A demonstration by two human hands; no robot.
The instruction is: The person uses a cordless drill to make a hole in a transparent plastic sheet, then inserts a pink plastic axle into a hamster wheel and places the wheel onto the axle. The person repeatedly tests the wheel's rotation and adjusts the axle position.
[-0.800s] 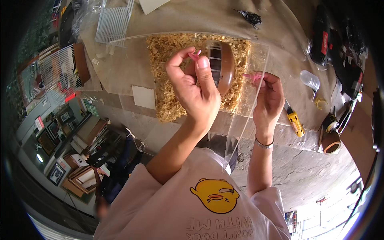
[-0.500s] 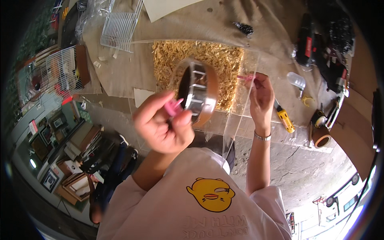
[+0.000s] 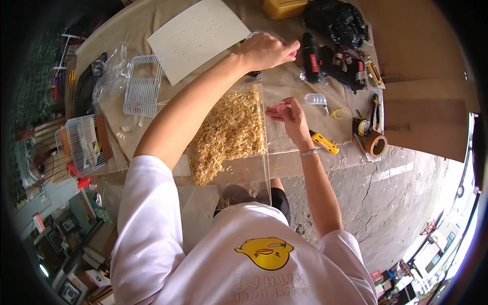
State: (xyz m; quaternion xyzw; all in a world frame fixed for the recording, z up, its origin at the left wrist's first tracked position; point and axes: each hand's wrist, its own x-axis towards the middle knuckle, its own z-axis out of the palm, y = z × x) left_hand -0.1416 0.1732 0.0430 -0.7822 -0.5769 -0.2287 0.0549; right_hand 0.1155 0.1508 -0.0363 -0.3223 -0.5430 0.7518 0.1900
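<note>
A clear-walled box (image 3: 267, 178) filled with wood shavings (image 3: 229, 129) stands at the table's near edge. My left arm reaches across it, and my left hand (image 3: 264, 52) is closed beyond its far side, a bit of pink plastic (image 3: 293, 54) showing at the fingers. Behind that hand a clear rounded rim (image 3: 258, 34) peeks out, mostly hidden; whether the hand holds it I cannot tell. To the right of the box, my right hand (image 3: 292, 118) pinches a pink plastic piece (image 3: 276, 108).
A white perforated board (image 3: 198, 38) and a wire rack (image 3: 144, 86) lie at the far left. On the right are a black power tool (image 3: 311, 58), a clear bottle (image 3: 315, 98), a yellow-handled tool (image 3: 324, 143), a yellow clip (image 3: 337, 114) and a brown tube (image 3: 376, 144).
My left hand has swung from in front of my chest to beyond the box. The clear and brown wheel seen beside it is now mostly out of sight. My right hand still holds pink plastic.
</note>
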